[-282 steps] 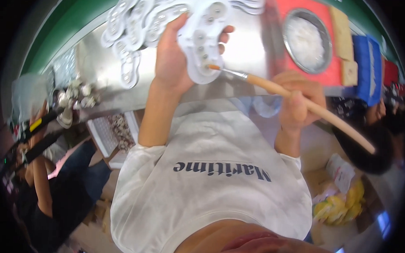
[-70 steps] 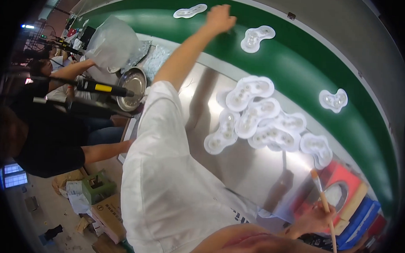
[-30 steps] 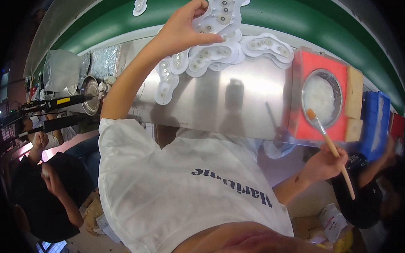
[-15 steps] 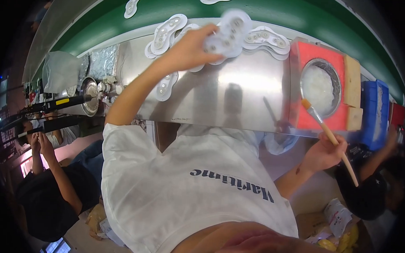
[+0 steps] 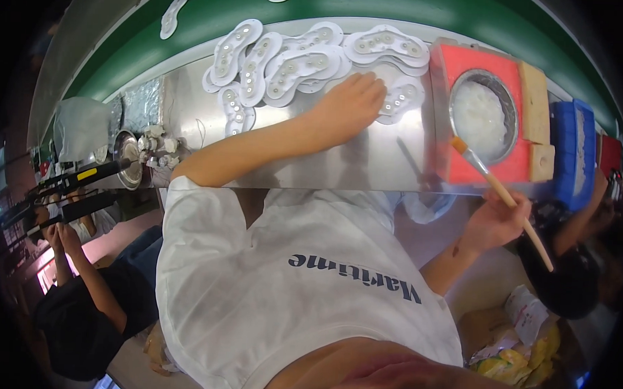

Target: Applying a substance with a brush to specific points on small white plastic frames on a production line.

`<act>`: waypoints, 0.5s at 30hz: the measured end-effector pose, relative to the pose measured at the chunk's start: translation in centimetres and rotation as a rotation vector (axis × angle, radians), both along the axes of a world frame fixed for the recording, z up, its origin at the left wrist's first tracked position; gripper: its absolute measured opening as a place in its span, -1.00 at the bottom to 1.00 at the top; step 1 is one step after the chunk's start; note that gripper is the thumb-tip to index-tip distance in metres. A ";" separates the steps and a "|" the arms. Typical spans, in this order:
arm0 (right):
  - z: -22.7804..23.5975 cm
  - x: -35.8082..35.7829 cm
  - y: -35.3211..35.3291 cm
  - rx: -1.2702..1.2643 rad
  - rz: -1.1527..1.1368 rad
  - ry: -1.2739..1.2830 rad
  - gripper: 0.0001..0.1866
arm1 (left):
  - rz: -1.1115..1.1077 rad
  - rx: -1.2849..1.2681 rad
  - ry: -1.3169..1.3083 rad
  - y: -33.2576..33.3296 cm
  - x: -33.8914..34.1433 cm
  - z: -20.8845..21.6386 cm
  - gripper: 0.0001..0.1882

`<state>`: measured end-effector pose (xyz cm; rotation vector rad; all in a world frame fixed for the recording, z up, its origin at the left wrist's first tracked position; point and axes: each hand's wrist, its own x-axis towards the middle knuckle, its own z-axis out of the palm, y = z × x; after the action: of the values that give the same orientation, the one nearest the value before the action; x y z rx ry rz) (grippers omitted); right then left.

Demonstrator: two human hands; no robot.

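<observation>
At the middle of the metal bench, my left hand is closed around the near end of a white insole-shaped piece with round metallic dots. That end is hidden by my fingers; the rest lies low over the bench top. My right hand grips the wooden handle of a flat brush. The brush's brown bristles point toward a round metal bowl of white, translucent paste, and seem to hang by its near rim. Just beyond my left hand lie several overlapping pieces of the same kind, among them one insole-shaped piece.
A red block surrounds the bowl, with wooden blocks and a blue bin to its right. Behind the bench runs a green surface carrying more white pieces. Plastic bags and a metal dish stand left. Other people sit on both sides.
My left hand has come down and to the right, bringing the insole-shaped piece from above the pile to the bench near the red block. My right hand still holds the brush, nearly unmoved.
</observation>
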<state>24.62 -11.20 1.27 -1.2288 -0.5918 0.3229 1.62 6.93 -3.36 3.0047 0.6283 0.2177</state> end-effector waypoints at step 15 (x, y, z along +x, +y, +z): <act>0.0 1.2 -0.9 0.031 -0.111 0.019 -0.64 | 0.872 -0.361 0.246 31.1 -10.2 -3.2 -0.25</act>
<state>25.84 -12.10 1.26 -1.2230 -0.5085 0.2305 -8.54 38.01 -6.60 2.2466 1.7445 -0.2160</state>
